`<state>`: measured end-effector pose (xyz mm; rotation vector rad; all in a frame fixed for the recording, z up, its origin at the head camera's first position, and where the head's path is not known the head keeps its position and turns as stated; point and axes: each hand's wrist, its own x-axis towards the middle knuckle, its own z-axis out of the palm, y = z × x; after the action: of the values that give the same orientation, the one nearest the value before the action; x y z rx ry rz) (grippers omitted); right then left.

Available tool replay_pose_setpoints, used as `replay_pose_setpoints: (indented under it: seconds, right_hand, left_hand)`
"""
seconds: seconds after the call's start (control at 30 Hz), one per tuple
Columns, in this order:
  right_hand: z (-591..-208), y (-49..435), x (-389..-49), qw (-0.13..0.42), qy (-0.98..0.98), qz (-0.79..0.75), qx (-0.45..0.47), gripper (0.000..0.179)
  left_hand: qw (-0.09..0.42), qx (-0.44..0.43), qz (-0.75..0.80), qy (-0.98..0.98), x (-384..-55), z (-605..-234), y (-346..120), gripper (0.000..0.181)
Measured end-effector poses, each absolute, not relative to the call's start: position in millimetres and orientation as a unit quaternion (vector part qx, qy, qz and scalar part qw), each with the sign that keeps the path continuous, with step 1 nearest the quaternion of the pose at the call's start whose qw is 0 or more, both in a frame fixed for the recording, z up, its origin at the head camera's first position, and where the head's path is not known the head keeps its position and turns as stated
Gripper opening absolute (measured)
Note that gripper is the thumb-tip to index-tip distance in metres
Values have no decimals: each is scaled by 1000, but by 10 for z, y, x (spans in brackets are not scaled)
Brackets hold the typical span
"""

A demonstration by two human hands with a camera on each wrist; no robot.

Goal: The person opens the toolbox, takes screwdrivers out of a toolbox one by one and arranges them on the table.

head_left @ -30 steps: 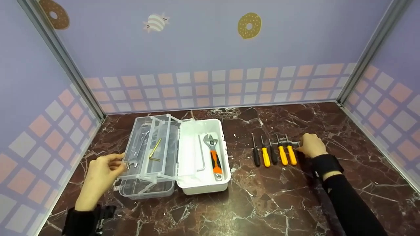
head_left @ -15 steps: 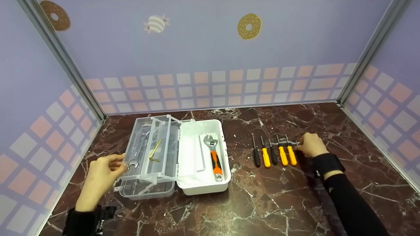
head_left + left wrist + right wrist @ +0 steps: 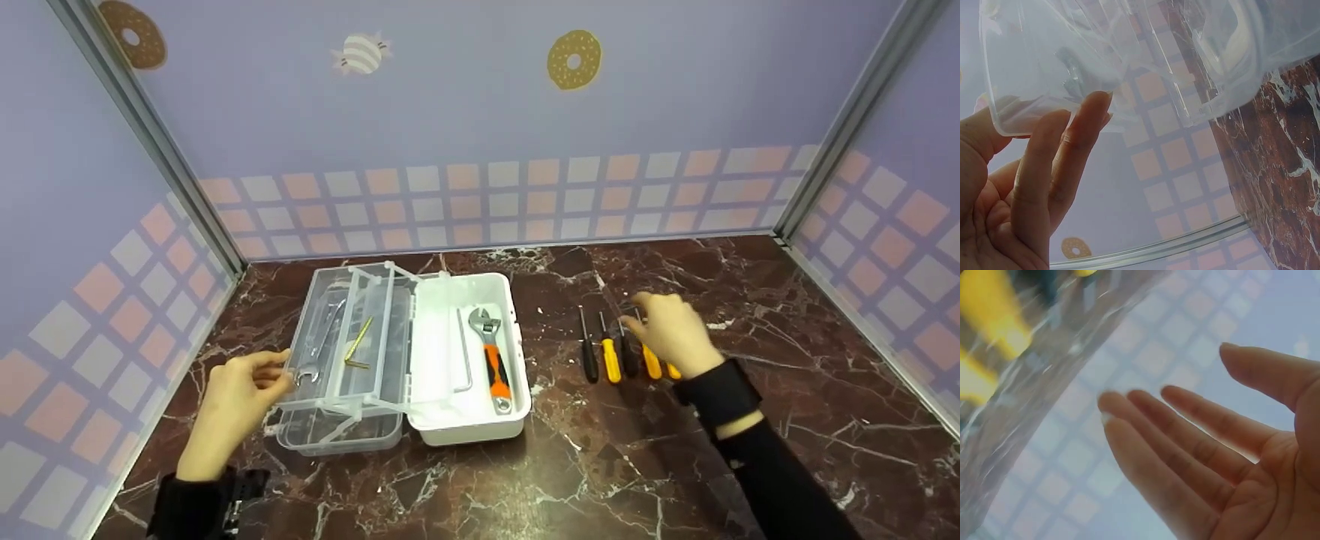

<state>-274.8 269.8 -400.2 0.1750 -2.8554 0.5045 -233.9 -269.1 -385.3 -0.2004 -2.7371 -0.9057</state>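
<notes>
My left hand [image 3: 236, 390] pinches the near left edge of the toolbox's clear tray [image 3: 1008, 115], thumb on one side and fingers on the other. An open-end wrench [image 3: 307, 373] and a gold L-shaped key [image 3: 358, 343] lie in the tray. In the white toolbox base [image 3: 431, 352] are a silver hex key [image 3: 463, 352] and an adjustable wrench [image 3: 495, 367] with an orange-black handle. My right hand [image 3: 675, 330] is over the right end of a screwdriver row, partly covering it. The right wrist view shows its fingers [image 3: 1185, 455] extended and the palm bare.
Black screwdrivers [image 3: 589, 364] and yellow screwdrivers [image 3: 611, 364] lie side by side on the dark marbled tabletop [image 3: 600, 480]. The toolbox's clear lid [image 3: 375, 442] is folded out leftward under the tray. Patterned panels [image 3: 465, 105] enclose the back and sides.
My right hand has moved left from beside the screwdriver row to over its right end, and its fingers have opened out. The left hand and toolbox stay as they were.
</notes>
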Motion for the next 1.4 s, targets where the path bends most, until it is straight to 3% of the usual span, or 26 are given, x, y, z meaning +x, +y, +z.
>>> replay_pose_setpoints:
  seconds: [0.17,0.37,0.67,0.8,0.93,1.1,1.27,1.4]
  right_hand:
    - [-4076,2362,-2654,132,-958,235,95,60]
    - [-4237,1991,-2549,77,-938,310,132,83]
    - [-4367,1556,-2429,8,-905,389,170,86]
    - [-4425,1462,-2414,-2,-895,407,180,86]
    - [-4470,1452,-2400,-13,-892,413,185,85]
    - [-4490,1481,-2381,-37,-889,414,194,80]
    - [-4490,1506,-2373,-35,-891,406,201,77]
    - [-4496,1518,-2376,-26,-890,405,209,74]
  left_hand:
    - [129,-71,-308,-940,-2341,-3849,-2684,30]
    - [127,-73,-305,-941,-2331,-3846,-2670,32]
    - [150,-79,-287,-943,-2308,-3857,-2713,31]
    - [143,-74,-274,-948,-2320,-3848,-2763,40]
    - [92,-53,-249,-963,-2363,-3837,-2844,63]
    - [-29,-38,-260,-964,-2433,-3886,-2979,87]
    - [-132,-35,-323,-937,-2486,-3980,-3063,82]
    - [-162,-54,-389,-906,-2538,-4082,-3094,71]
